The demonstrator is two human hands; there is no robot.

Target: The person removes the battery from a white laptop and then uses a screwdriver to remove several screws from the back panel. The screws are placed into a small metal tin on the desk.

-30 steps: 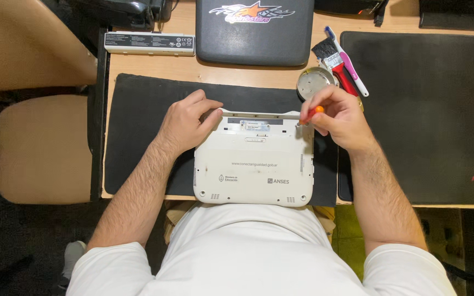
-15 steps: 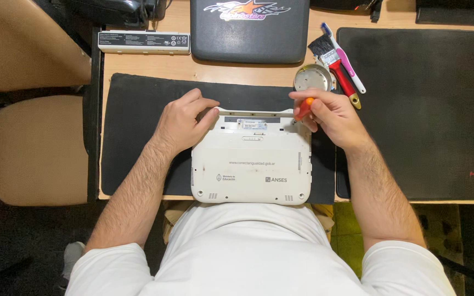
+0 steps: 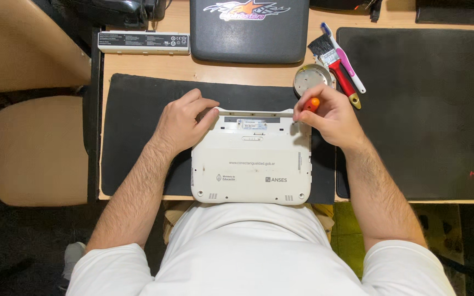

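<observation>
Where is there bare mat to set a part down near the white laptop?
Left black mat is bare between its left edge and the left hand. The right black mat is open right of the right hand. Crowded above that hand: metal dish, brush. White laptop fills the middle.

The right hand (image 3: 330, 118) hides all but the screwdriver's orange handle (image 3: 312, 103).

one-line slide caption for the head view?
Left hand steadies an upturned white laptop while the right hand holds an orange-handled screwdriver at its far corner.
</observation>
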